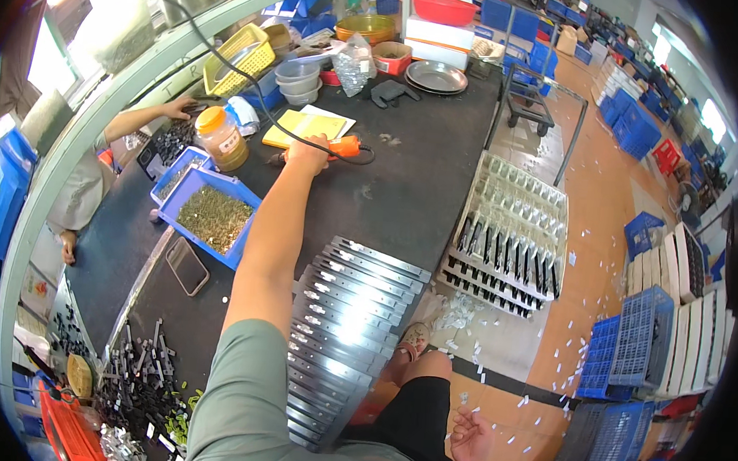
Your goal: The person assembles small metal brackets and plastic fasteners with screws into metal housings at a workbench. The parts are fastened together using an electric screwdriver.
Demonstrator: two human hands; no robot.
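My left hand (308, 153) is stretched far across the dark bench, its fingers closed round an orange electric screwdriver (344, 147). A black cable curves away from the tool's end. Just beyond the hand lies a yellow notebook (308, 129), and a jar with an orange lid (222, 139) stands to its left. Under my reaching arm, metal strips (351, 314) lie side by side in a long row. Low at the right, beside my knee, my right hand (470, 439) hangs with loosely bent fingers and nothing visible in it.
Blue trays (251, 196) of small parts sit left of my arm, near a phone (187, 267). Black parts (136, 377) are heaped closer in. Another person's hand (179, 107) rests across the bench. Right of the bench, a cart carries white racks (514, 214); blue crates (632, 344) stand farther right.
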